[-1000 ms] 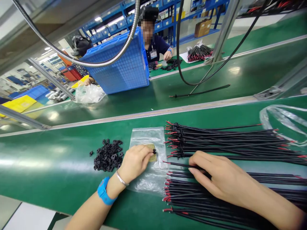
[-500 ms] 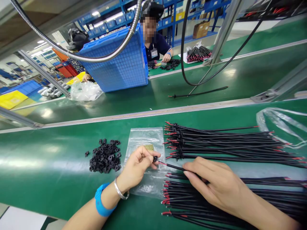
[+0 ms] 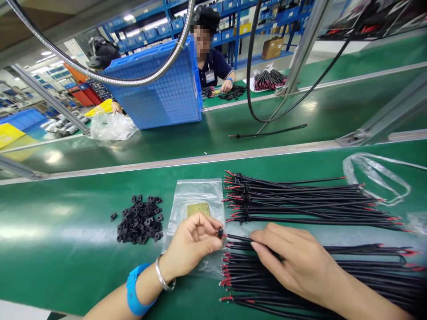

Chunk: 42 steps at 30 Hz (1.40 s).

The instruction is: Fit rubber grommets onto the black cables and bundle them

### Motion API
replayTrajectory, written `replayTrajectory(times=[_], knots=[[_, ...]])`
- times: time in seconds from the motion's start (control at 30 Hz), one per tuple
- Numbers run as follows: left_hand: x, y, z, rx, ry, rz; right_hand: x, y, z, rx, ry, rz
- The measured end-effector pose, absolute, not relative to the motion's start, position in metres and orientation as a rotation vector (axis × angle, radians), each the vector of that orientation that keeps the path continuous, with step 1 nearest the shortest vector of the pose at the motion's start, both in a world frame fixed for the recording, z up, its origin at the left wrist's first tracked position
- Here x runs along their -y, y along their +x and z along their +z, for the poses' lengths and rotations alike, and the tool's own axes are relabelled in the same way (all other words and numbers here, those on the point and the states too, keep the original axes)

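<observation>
My left hand (image 3: 193, 243) pinches a small black plastic clip (image 3: 220, 232) between thumb and fingers, right at the red tip of a black wire (image 3: 237, 238). My right hand (image 3: 293, 260) grips that same wire a little further along, resting on the near bundle of black wires (image 3: 300, 284). A pile of the same black clips (image 3: 139, 219) lies to the left on the green belt. Under my left hand is a clear plastic bag (image 3: 196, 200) with a small yellow-green pad (image 3: 198, 209) on it. A second bundle of red-tipped wires (image 3: 300, 202) lies just beyond.
An empty clear bag (image 3: 373, 175) lies at the right. Across the metal rail stand a blue crate (image 3: 160, 93) and a crumpled bag (image 3: 111, 126). A loose black cable (image 3: 267, 132) lies on the far belt. A person works opposite, with wire bundles (image 3: 267, 79) nearby.
My left hand lifted the clip off the pad and brought it rightward to the wire tip. My right hand drew one wire out of the near bundle toward it.
</observation>
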<state>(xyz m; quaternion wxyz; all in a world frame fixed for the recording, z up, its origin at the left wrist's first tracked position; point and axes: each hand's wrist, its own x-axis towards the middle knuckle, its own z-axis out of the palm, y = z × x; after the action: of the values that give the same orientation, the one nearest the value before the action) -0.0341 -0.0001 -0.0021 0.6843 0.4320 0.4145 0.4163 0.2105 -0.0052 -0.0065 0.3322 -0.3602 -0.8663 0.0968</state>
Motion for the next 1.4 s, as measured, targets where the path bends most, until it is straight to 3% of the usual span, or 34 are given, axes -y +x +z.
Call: replayTrajectory(times=[0.33,0.63,0.87,1.4], knots=[[0.010,-0.015,-0.009,-0.960,0.879,0.879,0.017,0.196,-0.003,2.254,-0.852,0.087],[0.016,-0.010,-0.001,-1.023,1.405,0.943,0.027,0.188,-0.003,2.219,-0.826,0.278],[0.018,-0.006,-0.005,-1.028,1.494,0.990,0.028,0.186,-0.010,2.212,-0.830,0.375],[0.022,-0.014,-0.007,-1.037,1.650,0.962,0.023,0.189,-0.008,2.240,-0.888,0.189]])
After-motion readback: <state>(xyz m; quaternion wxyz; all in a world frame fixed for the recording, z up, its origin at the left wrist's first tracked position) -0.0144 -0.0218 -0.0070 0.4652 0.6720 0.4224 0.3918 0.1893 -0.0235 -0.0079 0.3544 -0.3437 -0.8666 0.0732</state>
